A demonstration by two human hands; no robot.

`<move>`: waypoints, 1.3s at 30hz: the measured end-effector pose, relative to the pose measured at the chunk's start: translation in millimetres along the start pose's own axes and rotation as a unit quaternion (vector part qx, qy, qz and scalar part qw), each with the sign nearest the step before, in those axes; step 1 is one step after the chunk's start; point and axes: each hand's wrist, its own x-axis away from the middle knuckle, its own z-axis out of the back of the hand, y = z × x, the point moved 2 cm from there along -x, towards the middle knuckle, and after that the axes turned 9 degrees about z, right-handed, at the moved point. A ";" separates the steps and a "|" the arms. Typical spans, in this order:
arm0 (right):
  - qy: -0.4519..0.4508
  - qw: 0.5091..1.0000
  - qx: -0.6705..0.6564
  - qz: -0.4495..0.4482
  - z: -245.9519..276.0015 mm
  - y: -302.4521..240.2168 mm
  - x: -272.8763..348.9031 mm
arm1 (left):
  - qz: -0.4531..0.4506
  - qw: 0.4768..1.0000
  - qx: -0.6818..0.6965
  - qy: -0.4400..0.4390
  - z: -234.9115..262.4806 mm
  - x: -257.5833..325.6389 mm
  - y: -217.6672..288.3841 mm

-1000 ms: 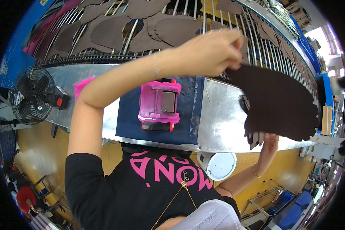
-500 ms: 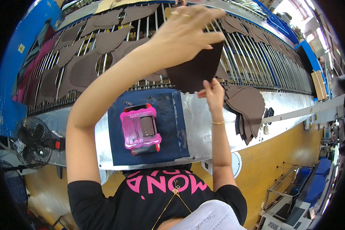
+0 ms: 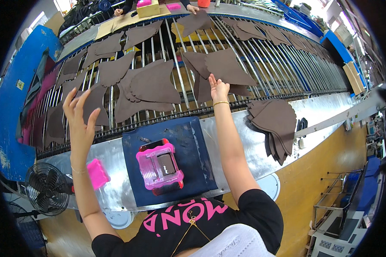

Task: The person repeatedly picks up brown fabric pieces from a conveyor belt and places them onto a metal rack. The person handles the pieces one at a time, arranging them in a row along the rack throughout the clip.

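From where I stand, the person's left hand (image 3: pixel 82 122) hangs above the near left of the rack (image 3: pixel 278 70), fingers spread and curved, its grip released with nothing in it. The right hand (image 3: pixel 220 91) is over the near edge of a brown piece (image 3: pixel 231 66), fingers nearly straight; that grip looks loose too, though I can't tell whether the fingertips touch the piece. The piece lies on the rack's metal bars, overlapping other brown ones. More lie across the rack to the left and the far right. On the worktop (image 3: pixel 319 107), a fanned stack (image 3: pixel 275 122) sits right of the right forearm. Between the arms, a pink frame (image 3: pixel 152 169) rests on a dark blue mat (image 3: pixel 195 150). Across the rack, a co-worker's hand (image 3: pixel 193 9) is by another piece (image 3: pixel 194 22).
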 end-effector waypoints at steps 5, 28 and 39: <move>-0.072 0.990 0.097 -0.080 -10.1 -11.0 5.2 | 0.070 0.997 0.033 0.000 -1.4 25.1 -26.3; 0.164 0.285 0.922 0.206 188.1 -329.1 118.1 | 0.107 0.968 0.211 -0.079 -51.8 63.4 -2.8; -0.135 0.705 0.630 0.298 7.2 -306.9 213.3 | 0.074 0.952 0.281 -0.099 -47.6 63.2 26.8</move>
